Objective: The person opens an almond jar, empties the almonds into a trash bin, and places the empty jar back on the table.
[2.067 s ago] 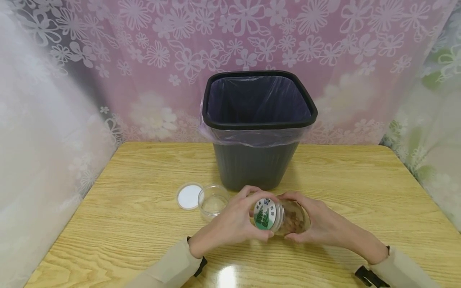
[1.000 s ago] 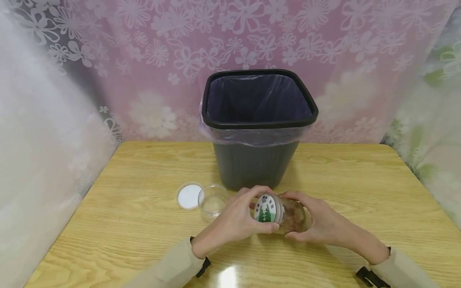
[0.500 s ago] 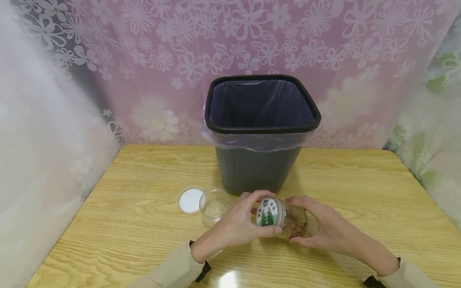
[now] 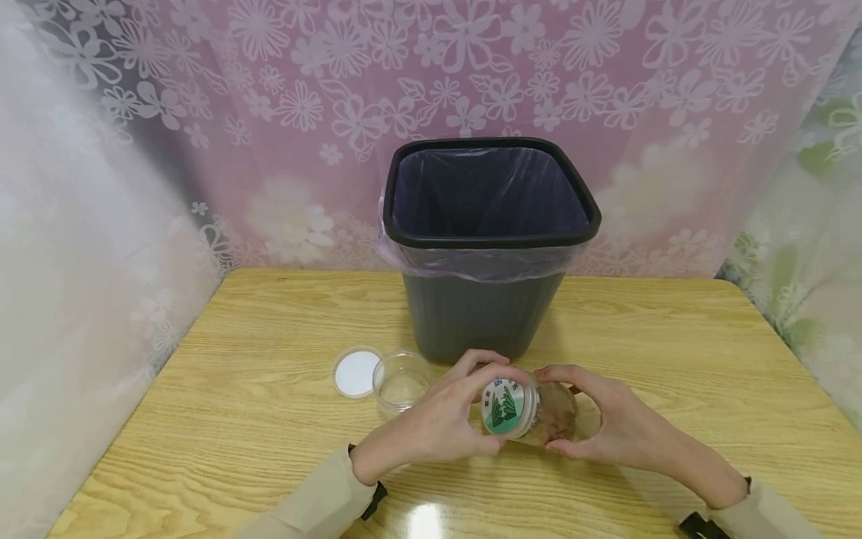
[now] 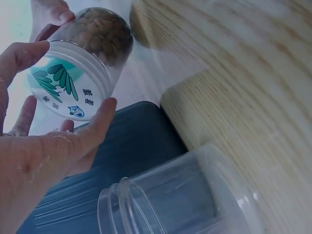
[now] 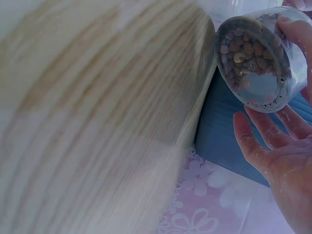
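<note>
A clear jar (image 4: pixel 555 415) lies tilted on its side, held low over the table between both hands. Its bottom part holds brown bean-like pieces (image 5: pixel 101 35). A white and green lid (image 4: pixel 502 408) with a leaf print caps it and faces left. My left hand (image 4: pixel 447 419) curves its thumb and fingers round this lid. Around the jar's base end, my right hand (image 4: pixel 616 419) grips with thumb below and fingers above. In the right wrist view the jar's round bottom (image 6: pixel 253 66) faces the camera.
An open clear jar (image 4: pixel 402 382) stands just left of my left hand. Beside it lies a round white-centred lid (image 4: pixel 357 373). Behind the hands, a dark bin (image 4: pixel 481 314) with a purplish liner stands on the wooden table (image 4: pixel 269 419). Floral curtains (image 4: pixel 303 150) hang around.
The lid's print has turned relative to the earlier frames. My left thumb has shifted back down and left along the lid. The right hand keeps its grip on the jar.
</note>
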`<state>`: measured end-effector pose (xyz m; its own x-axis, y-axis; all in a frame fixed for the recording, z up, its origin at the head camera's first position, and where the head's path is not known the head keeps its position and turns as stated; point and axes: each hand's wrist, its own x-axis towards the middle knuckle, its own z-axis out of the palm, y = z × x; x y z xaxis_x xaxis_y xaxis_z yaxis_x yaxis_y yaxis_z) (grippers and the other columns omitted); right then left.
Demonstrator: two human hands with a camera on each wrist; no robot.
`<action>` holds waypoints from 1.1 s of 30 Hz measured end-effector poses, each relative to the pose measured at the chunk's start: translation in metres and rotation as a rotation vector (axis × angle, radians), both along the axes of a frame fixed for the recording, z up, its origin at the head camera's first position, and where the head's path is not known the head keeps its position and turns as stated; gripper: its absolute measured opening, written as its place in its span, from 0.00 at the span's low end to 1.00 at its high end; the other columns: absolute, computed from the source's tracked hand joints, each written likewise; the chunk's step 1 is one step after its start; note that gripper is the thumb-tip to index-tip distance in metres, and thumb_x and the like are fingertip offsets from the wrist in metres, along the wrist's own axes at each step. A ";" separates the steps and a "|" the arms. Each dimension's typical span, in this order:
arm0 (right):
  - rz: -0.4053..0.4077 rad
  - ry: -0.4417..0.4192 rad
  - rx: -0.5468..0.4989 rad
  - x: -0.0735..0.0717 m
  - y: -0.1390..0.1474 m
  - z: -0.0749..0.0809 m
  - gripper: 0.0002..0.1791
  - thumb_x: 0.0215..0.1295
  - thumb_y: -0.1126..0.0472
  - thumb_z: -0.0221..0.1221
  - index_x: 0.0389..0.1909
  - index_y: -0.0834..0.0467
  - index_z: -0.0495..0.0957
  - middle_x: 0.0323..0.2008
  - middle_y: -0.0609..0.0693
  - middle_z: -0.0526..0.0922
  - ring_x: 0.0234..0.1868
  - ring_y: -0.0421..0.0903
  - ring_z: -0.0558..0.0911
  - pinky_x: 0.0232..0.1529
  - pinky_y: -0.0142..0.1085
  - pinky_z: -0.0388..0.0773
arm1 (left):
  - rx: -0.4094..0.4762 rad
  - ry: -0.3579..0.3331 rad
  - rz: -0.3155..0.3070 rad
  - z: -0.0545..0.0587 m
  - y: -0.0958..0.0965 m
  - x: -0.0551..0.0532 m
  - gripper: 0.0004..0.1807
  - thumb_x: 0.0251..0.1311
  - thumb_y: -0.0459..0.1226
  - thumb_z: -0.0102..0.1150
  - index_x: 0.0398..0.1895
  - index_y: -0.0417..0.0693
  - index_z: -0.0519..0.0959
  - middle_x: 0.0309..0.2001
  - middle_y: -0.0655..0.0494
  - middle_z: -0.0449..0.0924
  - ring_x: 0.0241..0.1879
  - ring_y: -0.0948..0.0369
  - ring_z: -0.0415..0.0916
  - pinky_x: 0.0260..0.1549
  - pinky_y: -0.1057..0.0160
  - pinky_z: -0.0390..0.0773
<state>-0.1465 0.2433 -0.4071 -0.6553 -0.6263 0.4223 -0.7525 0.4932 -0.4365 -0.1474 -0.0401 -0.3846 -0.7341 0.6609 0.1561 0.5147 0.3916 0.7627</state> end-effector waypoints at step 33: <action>-0.015 0.047 -0.021 0.000 0.001 -0.004 0.50 0.39 0.54 0.84 0.67 0.51 0.73 0.59 0.47 0.83 0.53 0.41 0.83 0.44 0.31 0.81 | 0.011 0.000 -0.042 0.002 0.000 -0.002 0.42 0.50 0.33 0.76 0.69 0.69 0.71 0.69 0.60 0.62 0.64 0.62 0.69 0.51 0.65 0.83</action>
<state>-0.1462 0.2447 -0.4106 -0.6441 -0.6071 0.4654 -0.7647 0.4962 -0.4111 -0.1495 -0.0403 -0.3822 -0.7054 0.6897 0.1637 0.5309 0.3610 0.7667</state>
